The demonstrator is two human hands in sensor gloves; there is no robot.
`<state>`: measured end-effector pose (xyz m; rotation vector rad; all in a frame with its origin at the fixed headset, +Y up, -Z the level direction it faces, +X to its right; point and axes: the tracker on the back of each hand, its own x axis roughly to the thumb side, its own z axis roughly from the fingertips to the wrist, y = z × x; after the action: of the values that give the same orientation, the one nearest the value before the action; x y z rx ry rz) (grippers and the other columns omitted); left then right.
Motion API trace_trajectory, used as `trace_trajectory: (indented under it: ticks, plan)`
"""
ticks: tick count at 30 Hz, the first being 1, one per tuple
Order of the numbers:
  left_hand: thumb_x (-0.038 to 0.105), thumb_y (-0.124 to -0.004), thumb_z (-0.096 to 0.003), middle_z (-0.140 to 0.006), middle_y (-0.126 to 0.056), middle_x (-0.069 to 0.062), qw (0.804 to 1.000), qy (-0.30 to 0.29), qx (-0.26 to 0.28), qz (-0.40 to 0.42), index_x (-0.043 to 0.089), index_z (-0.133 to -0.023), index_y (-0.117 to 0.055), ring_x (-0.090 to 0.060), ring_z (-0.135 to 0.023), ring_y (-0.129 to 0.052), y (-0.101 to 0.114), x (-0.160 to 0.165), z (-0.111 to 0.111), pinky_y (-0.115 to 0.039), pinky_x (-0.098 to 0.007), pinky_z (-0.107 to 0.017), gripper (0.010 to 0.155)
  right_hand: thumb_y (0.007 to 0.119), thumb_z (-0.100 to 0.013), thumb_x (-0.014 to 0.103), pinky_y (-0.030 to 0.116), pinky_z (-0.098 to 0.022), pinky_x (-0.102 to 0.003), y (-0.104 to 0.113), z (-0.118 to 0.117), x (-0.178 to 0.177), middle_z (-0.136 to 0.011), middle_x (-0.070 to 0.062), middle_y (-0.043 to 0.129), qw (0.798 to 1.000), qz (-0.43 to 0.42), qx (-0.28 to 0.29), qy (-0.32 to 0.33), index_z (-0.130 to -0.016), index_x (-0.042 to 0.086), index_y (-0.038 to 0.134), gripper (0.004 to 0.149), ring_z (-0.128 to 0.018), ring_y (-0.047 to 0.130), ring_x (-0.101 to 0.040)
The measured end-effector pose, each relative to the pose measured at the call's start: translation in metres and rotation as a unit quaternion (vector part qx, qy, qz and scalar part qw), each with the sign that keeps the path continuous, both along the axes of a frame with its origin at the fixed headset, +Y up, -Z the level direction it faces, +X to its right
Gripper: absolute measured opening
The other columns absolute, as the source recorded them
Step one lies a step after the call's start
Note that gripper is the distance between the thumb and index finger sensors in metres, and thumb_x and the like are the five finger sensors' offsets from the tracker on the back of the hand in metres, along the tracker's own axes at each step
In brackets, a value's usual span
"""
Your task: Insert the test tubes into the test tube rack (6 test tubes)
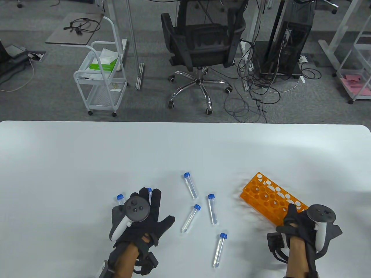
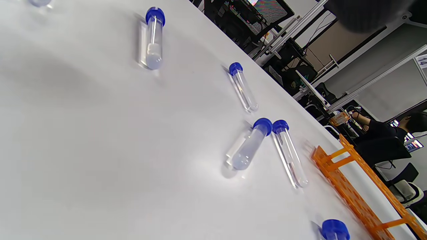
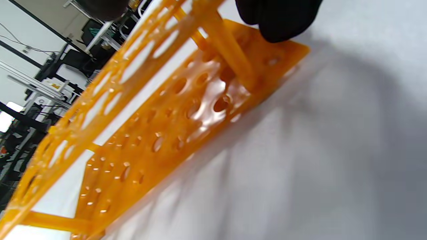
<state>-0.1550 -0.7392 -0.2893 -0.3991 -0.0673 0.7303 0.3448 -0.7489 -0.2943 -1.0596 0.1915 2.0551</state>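
The right hand (image 1: pixel 304 228) grips the near end of the orange rack (image 1: pixel 271 197), which sits tilted and empty on the table (image 1: pixel 87 159) — if that hold slips, it could tip or skid. The left hand (image 1: pixel 139 217) lies spread over one of six loose tubes (image 1: pixel 149 194); whether it has hold of it I cannot tell, and a nudge could roll the round tube away.

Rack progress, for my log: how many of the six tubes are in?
None. The rack holds no tubes; the right hand grips its near end. Four tubes lie loose on the table, and two more show at the left hand, whose grip is unclear. All six insertions remain.
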Motion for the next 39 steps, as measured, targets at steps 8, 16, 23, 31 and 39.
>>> trace_trajectory:
  ticks: [8,16,23,31,39]
  plan:
    - [0.068,-0.063,-0.0413,-0.102,0.024,0.0,1.0,0.004,0.001,0.017,0.049,-0.091,0.006,-0.028,-0.09,0.027,0.002,-0.004,0.0,0.014,-0.065,-0.058,0.087,0.068,-0.05,0.034,0.069,-0.063,-0.046,-0.002,0.001,0.005,-0.109,-0.023,0.014,1.0,0.022,-0.012,-0.016,-0.098,0.008,0.011,0.08,-0.095,0.059,-0.044]
    - [0.068,-0.063,-0.0418,-0.103,0.022,0.0,1.0,-0.004,0.018,0.015,0.049,-0.091,0.007,-0.028,-0.09,0.026,0.009,0.0,0.003,0.013,-0.065,-0.058,0.087,0.073,-0.048,0.039,0.074,-0.061,-0.044,-0.002,0.001,0.011,-0.107,-0.015,0.047,0.998,0.059,-0.025,-0.025,-0.102,0.013,0.022,0.079,-0.09,0.07,-0.037]
    - [0.068,-0.063,-0.042,-0.103,0.022,-0.001,1.0,-0.005,0.02,0.008,0.048,-0.091,0.007,-0.029,-0.091,0.026,0.009,0.002,0.004,0.013,-0.066,-0.058,0.087,0.075,-0.048,0.037,0.084,-0.056,-0.043,0.002,-0.001,0.012,-0.101,-0.009,0.063,0.994,0.096,-0.027,-0.037,-0.103,0.017,0.028,0.075,-0.084,0.082,-0.034]
    - [0.068,-0.063,-0.0422,-0.104,0.021,-0.001,1.0,-0.003,0.018,0.004,0.048,-0.091,0.006,-0.029,-0.091,0.026,0.008,0.003,0.004,0.013,-0.065,-0.058,0.087,0.079,-0.047,0.029,0.096,-0.045,-0.034,0.008,0.0,0.013,-0.096,-0.01,0.072,0.995,0.089,-0.006,-0.05,-0.102,0.017,0.034,0.072,-0.077,0.092,-0.036]
    - [0.067,-0.063,-0.0422,-0.104,0.021,-0.001,1.0,0.0,0.017,0.001,0.048,-0.091,0.006,-0.029,-0.091,0.026,0.009,0.003,0.003,0.013,-0.065,-0.058,0.087,0.079,-0.047,0.03,0.094,-0.044,-0.037,0.032,-0.001,-0.003,-0.092,-0.012,0.074,0.995,0.09,0.045,-0.002,-0.102,0.016,0.034,0.072,-0.075,0.093,-0.036]
